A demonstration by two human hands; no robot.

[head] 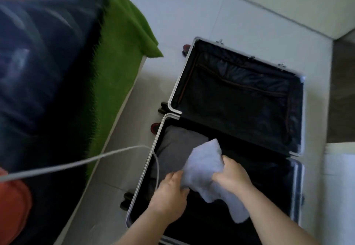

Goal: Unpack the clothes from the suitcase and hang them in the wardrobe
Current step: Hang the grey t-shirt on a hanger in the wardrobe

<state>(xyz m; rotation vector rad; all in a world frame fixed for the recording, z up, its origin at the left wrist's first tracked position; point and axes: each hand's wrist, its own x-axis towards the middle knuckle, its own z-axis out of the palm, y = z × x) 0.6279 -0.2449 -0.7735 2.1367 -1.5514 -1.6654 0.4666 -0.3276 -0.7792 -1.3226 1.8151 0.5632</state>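
Head view: I'm at the lifting-out step. My left hand point(169, 196) and right hand point(230, 179) both have fingers curled into the pale garment point(205, 168), over the near half of the open suitcase point(240, 95), beside a folded grey garment point(178, 148). Next, I judge: lift it clear and shake it open. No wardrobe in sight.

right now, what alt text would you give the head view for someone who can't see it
A left hand and a right hand grip a pale garment over an open suitcase lying flat on the floor. A folded grey garment lies in its near half; a bed with a green blanket stands to the left.
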